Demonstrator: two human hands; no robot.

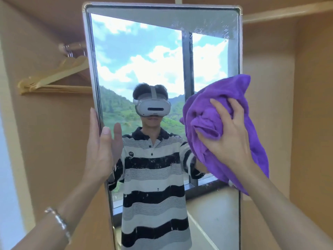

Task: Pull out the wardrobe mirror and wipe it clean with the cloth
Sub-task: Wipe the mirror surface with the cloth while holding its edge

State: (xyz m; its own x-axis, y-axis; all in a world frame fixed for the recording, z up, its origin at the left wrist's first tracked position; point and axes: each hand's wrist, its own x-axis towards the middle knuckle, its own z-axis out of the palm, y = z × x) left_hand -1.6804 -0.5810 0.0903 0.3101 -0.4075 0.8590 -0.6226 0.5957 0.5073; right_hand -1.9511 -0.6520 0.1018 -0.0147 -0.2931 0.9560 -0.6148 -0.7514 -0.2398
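The tall wardrobe mirror (162, 51) with a thin metal frame stands pulled out in front of me, facing me. It reflects a window, sky, hills and a person. My left hand (98, 147) grips the mirror's left edge at mid height, thumb on the glass, fingers behind. My right hand (228, 134) is closed on a bunched purple cloth (216, 109) and presses it against the glass by the right edge. Wet smears show on the glass at the upper right.
The open wooden wardrobe (270, 87) surrounds the mirror. Several wooden hangers (54, 76) hang on a rail behind the mirror's left side. A shelf edge (288, 11) runs across the upper right. A bracelet sits on my left wrist (59, 222).
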